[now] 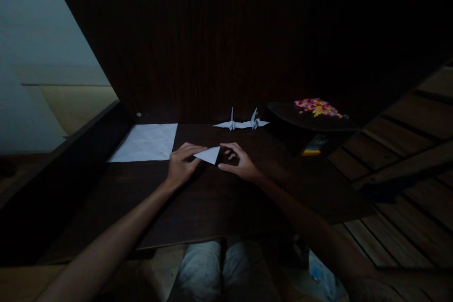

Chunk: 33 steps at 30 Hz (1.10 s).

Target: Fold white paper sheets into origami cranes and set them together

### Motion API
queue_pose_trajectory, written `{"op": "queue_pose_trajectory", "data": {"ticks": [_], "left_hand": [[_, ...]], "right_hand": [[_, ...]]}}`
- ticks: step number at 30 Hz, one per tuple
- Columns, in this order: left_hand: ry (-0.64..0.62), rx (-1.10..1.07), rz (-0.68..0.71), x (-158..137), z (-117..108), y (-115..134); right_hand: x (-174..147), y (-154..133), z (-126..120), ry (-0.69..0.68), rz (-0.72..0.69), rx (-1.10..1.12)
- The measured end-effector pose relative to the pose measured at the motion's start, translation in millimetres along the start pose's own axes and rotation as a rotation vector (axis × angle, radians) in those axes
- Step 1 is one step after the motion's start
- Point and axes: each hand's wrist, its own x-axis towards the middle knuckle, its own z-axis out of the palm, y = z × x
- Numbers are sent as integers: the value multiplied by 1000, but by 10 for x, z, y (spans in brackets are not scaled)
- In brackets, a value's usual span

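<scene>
A small piece of white paper (209, 155), folded into a triangle, is pinched at its left corner by my left hand (182, 163). My right hand (242, 163) is just right of the paper, thumb and fingers apart, with a narrow dark gap between fingertips and paper edge. Behind the hands, two folded white paper cranes (241, 124) sit side by side near the back panel. A flat, creased sheet of white paper (148, 143) lies to the left of my left hand.
Everything lies on a dark wooden desk (198, 207) with a raised left side wall (63, 174) and a tall back panel (191, 47). At right, a curved shelf (279, 112) bears a heap of small pink and yellow pieces (318, 107). Below it is a colourful packet (314, 145).
</scene>
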Motion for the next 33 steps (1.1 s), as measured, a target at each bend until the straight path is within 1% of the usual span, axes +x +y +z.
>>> {"op": "queue_pose_trajectory", "data": {"ticks": [3, 6, 10, 13, 17, 21, 24, 28, 33], "left_hand": [[-107, 57, 174, -23, -9, -26], [-260, 133, 249, -38, 2, -66], [-395, 206, 239, -45, 29, -137], [-486, 213, 207, -57, 53, -194], [-559, 217, 169, -82, 70, -234], [-675, 269, 150, -95, 59, -226], [-690, 302, 138, -91, 51, -211], [-651, 236, 116, -72, 54, -180], [-619, 157, 81, -44, 57, -132]], "right_hand": [[0, 47, 26, -37, -4, 15], [-5, 53, 24, -65, -64, -32], [-18, 14, -5, -174, -133, -74], [-21, 3, -20, -251, -203, -164], [-18, 33, -25, -266, -254, -297], [-23, 81, -20, -257, -252, -285], [-26, 90, -18, -272, -261, -267], [-22, 39, -22, -266, -261, -291], [-21, -7, -23, -218, -195, -326]]}}
